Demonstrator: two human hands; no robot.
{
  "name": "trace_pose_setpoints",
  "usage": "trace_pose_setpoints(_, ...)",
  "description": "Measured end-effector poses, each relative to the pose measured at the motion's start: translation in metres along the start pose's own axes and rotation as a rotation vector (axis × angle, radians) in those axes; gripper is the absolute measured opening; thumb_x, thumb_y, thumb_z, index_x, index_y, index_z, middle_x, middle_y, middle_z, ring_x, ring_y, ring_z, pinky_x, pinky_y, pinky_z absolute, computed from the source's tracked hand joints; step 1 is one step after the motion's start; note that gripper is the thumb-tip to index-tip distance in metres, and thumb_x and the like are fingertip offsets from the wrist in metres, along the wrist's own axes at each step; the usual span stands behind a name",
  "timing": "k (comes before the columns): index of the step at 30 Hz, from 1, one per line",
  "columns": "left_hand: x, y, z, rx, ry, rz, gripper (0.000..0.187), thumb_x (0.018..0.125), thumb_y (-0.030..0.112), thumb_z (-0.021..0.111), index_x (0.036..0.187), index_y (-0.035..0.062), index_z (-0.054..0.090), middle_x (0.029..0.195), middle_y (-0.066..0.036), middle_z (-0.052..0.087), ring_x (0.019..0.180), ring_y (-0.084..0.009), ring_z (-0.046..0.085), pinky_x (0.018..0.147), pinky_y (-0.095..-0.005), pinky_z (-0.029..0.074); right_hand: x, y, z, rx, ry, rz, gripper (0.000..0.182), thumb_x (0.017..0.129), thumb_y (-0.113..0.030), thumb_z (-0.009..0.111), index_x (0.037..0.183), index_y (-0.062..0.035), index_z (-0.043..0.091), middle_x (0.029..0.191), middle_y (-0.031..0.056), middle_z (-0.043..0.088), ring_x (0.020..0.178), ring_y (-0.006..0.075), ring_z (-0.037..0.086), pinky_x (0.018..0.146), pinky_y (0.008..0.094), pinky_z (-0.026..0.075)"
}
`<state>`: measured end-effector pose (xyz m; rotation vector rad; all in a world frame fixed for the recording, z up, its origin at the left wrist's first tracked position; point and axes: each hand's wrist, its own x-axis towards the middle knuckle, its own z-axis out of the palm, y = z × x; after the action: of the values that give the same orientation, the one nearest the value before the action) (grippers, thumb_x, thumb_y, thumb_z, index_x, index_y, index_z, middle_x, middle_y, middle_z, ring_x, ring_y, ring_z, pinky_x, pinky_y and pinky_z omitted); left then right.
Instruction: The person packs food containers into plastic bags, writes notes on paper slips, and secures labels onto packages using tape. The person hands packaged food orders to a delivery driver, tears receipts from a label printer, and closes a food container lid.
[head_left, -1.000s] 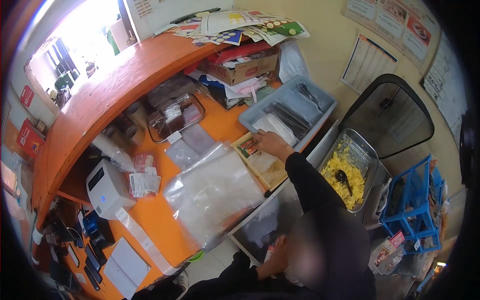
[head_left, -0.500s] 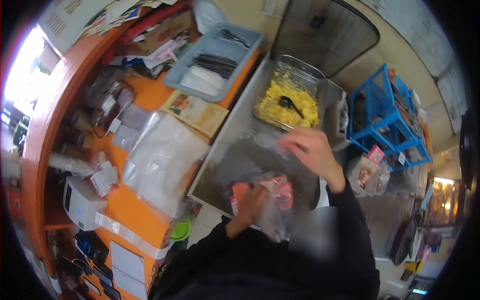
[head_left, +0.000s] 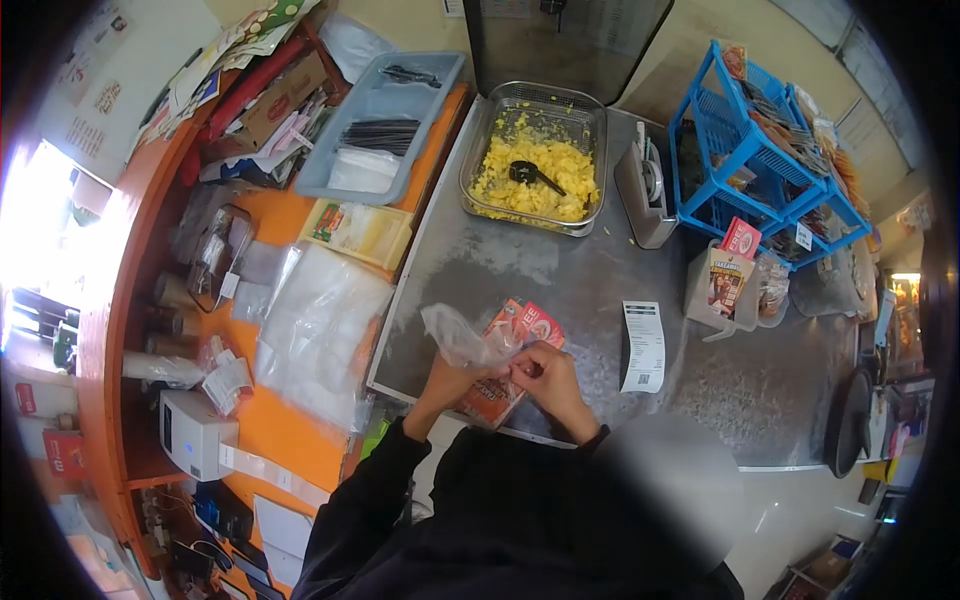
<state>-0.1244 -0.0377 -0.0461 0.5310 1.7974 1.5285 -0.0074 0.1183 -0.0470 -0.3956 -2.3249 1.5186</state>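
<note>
A clear plastic bag (head_left: 457, 340) with red and orange printed packaging (head_left: 497, 398) showing through it is at the front edge of the metal counter. My left hand (head_left: 455, 378) is closed round the gathered bag on its left side, its fingers partly hidden by the film. On the other side, my right hand (head_left: 551, 378) pinches at the gathered plastic, with thumb and fingertips together. A red printed leaflet (head_left: 540, 324) sticks out just beyond my fingers. To the right, a printed receipt (head_left: 643, 346) lies flat on the counter.
Farther back stands a glass tray (head_left: 483, 205) of yellow crumbly food with a black scoop (head_left: 535, 176). A grey holder (head_left: 645, 200), a blue rack (head_left: 770, 190) and a leaflet box (head_left: 712, 290) line the right. Plastic bags (head_left: 320, 330) and a blue-grey bin (head_left: 380, 125) lie left.
My right hand has come down from near the food tray to the bag and now pinches it. My left hand has lifted the bag's gathered end. The view has shifted, uncovering the receipt.
</note>
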Motion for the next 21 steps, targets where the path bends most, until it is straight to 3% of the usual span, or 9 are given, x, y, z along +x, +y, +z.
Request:
trace_pose_setpoints(2, -0.009, -0.01, -0.005, 0.306, 0.018, 0.233, 0.03, 0.072, 0.003, 0.076, 0.1, 0.0037, 0.067, 0.097, -0.009, 0.07, 0.088, -0.019, 0.068, 0.072, -0.0306, 0.054, -0.001, 0.001, 0.002, 0.014, 0.023, 0.014, 0.011, 0.076, -0.002, 0.072, 0.087, -0.0023, 0.07, 0.074, 0.0069, 0.061, 0.063, 0.0162, 0.061, 0.058, 0.0274, 0.049)
trace_pose_setpoints(5, -0.017, -0.001, 0.0, 0.392, 0.094, 0.622, 0.027, 0.067, 0.0, 0.072, 0.094, 0.0041, 0.068, 0.097, -0.009, 0.069, 0.09, -0.024, 0.068, 0.072, -0.0323, 0.054, -0.002, -0.003, 0.003, 0.11, -0.002, 0.084, 0.011, 0.078, -0.001, 0.07, 0.089, -0.0026, 0.07, 0.08, 0.007, 0.064, 0.069, 0.0139, 0.064, 0.062, 0.0259, 0.052)
trace_pose_setpoints(7, -0.018, -0.009, 0.005, 0.482, 0.129, 0.723, 0.027, 0.066, -0.001, 0.07, 0.092, 0.0048, 0.068, 0.097, -0.008, 0.068, 0.087, -0.0247, 0.068, 0.072, -0.0329, 0.054, -0.003, 0.0, -0.001, 0.159, -0.043, 0.171, 0.013, 0.08, 0.0, 0.069, 0.094, -0.0018, 0.069, 0.086, 0.0069, 0.068, 0.075, 0.0125, 0.066, 0.067, 0.0246, 0.053)
trace_pose_setpoints(10, -0.016, -0.019, 0.01, 0.551, 0.149, 0.82, 0.028, 0.066, -0.002, 0.068, 0.093, 0.0074, 0.068, 0.094, -0.006, 0.067, 0.084, -0.0253, 0.067, 0.07, -0.034, 0.055, -0.005, 0.016, 0.004, 0.486, -0.053, 0.334, 0.023, 0.082, 0.002, 0.067, 0.104, 0.0014, 0.066, 0.094, 0.0083, 0.07, 0.083, 0.0122, 0.066, 0.075, 0.0246, 0.053)
trace_pose_setpoints(12, -0.014, -0.018, 0.008, 0.52, 0.113, 0.838, 0.03, 0.065, -0.003, 0.068, 0.093, 0.0077, 0.068, 0.093, -0.006, 0.067, 0.083, -0.0256, 0.067, 0.07, -0.034, 0.055, -0.007, -0.002, 0.004, 0.539, 0.026, 0.446, 0.03, 0.082, 0.002, 0.067, 0.112, 0.0038, 0.063, 0.098, 0.0099, 0.069, 0.087, 0.0135, 0.066, 0.08, 0.0245, 0.052)
trace_pose_setpoints(15, -0.018, -0.017, 0.006, 0.527, 0.067, 0.774, 0.025, 0.069, -0.007, 0.072, 0.09, 0.006, 0.067, 0.094, -0.008, 0.068, 0.086, -0.022, 0.068, 0.074, -0.0313, 0.056, -0.016, -0.018, 0.016, 0.559, 0.115, 0.531, 0.036, 0.082, 0.001, 0.068, 0.118, 0.0034, 0.062, 0.103, 0.0111, 0.069, 0.093, 0.0146, 0.065, 0.082, 0.0247, 0.051)
trace_pose_setpoints(18, -0.024, -0.008, 0.009, 0.193, 0.058, 0.278, 0.019, 0.075, -0.008, 0.071, 0.088, 0.0044, 0.065, 0.095, -0.007, 0.069, 0.089, -0.017, 0.068, 0.076, -0.0289, 0.056, -0.028, -0.022, 0.025, 0.288, 0.13, 0.432, 0.037, 0.083, -0.003, 0.07, 0.119, 0.0008, 0.064, 0.106, 0.0107, 0.069, 0.097, 0.0148, 0.064, 0.083, 0.0247, 0.05)
trace_pose_setpoints(21, -0.019, 0.004, 0.013, -0.434, 0.136, 0.04, 0.01, 0.084, 0.0, 0.067, 0.094, 0.003, 0.065, 0.098, -0.007, 0.069, 0.091, -0.0147, 0.068, 0.08, -0.0265, 0.053, -0.033, -0.017, 0.031, 0.149, 0.125, 0.371, 0.037, 0.084, -0.002, 0.07, 0.12, 0.0018, 0.063, 0.115, 0.0093, 0.065, 0.103, 0.0149, 0.061, 0.083, 0.0254, 0.051)
